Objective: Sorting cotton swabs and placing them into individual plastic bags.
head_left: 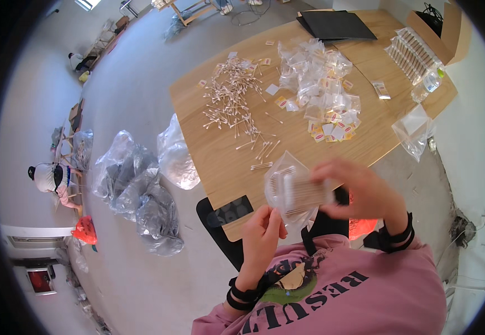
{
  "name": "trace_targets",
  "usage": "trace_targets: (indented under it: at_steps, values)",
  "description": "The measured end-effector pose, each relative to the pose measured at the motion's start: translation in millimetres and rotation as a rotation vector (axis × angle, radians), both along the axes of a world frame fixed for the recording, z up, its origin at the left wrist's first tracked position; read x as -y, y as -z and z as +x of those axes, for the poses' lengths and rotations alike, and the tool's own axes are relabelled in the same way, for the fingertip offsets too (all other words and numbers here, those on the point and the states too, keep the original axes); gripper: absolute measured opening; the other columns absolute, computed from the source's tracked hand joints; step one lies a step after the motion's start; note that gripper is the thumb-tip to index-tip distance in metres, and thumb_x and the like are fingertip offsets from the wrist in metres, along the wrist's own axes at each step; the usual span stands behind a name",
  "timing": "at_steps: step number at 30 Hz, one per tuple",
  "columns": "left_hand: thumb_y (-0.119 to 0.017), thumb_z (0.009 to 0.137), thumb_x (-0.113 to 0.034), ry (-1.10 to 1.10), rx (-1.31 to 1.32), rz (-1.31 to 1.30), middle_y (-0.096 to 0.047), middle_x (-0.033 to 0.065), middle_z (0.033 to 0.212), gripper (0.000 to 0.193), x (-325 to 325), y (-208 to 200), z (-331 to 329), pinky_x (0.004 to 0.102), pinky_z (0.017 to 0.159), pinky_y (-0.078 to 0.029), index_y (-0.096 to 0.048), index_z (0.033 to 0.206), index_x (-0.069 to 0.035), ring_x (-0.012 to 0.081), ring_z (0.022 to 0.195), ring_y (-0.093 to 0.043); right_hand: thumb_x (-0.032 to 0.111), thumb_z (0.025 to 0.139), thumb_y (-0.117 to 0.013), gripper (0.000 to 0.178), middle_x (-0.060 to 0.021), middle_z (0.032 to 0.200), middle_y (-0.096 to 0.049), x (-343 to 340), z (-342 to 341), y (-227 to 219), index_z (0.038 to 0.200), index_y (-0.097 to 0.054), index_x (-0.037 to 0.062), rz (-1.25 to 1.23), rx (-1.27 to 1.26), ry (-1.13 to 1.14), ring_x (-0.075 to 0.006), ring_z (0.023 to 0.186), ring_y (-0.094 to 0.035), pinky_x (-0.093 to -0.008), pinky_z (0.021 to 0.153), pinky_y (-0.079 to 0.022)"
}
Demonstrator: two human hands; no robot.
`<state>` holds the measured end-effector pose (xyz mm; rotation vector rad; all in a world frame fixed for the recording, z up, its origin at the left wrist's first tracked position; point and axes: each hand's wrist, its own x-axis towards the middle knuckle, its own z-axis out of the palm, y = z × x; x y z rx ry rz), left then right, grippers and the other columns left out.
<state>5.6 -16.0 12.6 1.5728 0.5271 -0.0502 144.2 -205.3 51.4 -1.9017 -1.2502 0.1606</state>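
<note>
Over the near edge of the table, my left hand (pixel 262 237) is closed on the lower edge of a clear plastic bag (pixel 275 196), pinching it between thumb and fingers. A bundle of cotton swabs (pixel 303 194) shows in the bag, white tips toward the left. My right hand (pixel 362 187), blurred by motion, curls its fingers and thumb around the right end of the bundle. Just beyond the bag, a few loose cotton swabs (pixel 261 166) lie on the wood. A large scattered pile of cotton swabs (pixel 235 92) spreads farther back.
Clear packets with printed cards (pixel 315 75) are heaped on the wooden table (pixel 203 159). Black folders (pixel 340 25), a row of filled packs (pixel 412 54), a water bottle (pixel 427 84) and an open carton (pixel 455 28) stand behind. Plastic sacks (pixel 142 190) lie on the floor; a person (pixel 52 177) bends at left.
</note>
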Motion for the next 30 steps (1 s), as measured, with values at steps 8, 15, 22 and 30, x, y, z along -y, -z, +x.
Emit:
trace_targets:
  at_steps: [8,15,22,30]
  values:
    - [-0.048,0.097,-0.016,0.004,0.032,0.096,-0.054,0.0027,0.059,0.028,5.9,0.8,2.8,0.0217,0.048,-0.039,-0.05,0.073,-0.002,0.0076,0.051,-0.051,0.014,0.072,-0.063,0.03,-0.009,0.099,-0.06,-55.9,-1.1,44.4,0.099,-0.053,0.0035,-0.385,0.366,0.076,-0.0261,0.095,-0.059,-0.0387,0.085,-0.046]
    - [-0.048,0.097,-0.016,0.042,0.04,0.116,-0.055,0.0029,0.059,0.028,1.4,0.9,-1.7,0.0214,0.049,-0.04,-0.05,0.073,-0.002,0.0077,0.051,-0.051,0.017,0.074,-0.061,0.034,-0.0094,0.097,-0.06,-55.5,-10.7,65.6,0.105,-0.055,0.0045,-0.362,0.553,0.063,-0.0236,0.099,-0.058,-0.0391,0.088,-0.042]
    - [-0.048,0.097,-0.016,0.045,0.047,0.104,-0.057,0.0026,0.059,0.028,2.6,1.7,-0.6,0.0209,0.048,-0.037,-0.051,0.073,-0.002,0.0073,0.051,-0.052,0.013,0.076,-0.057,0.014,-0.0062,0.088,-0.061,-63.7,-14.4,67.4,0.088,-0.057,0.0058,-0.296,0.491,0.128,-0.0219,0.091,-0.061,-0.04,0.097,-0.039]
    - [-0.047,0.097,-0.015,0.04,0.041,0.113,-0.056,0.0024,0.059,0.028,-4.5,-2.2,1.8,0.0206,0.049,-0.037,-0.05,0.072,-0.003,0.007,0.051,-0.051,0.011,0.077,-0.057,0.015,-0.0065,0.095,-0.059,-55.2,-5.9,71.3,0.092,-0.056,0.007,-0.224,0.589,0.043,-0.0223,0.101,-0.057,-0.0495,0.106,-0.03]
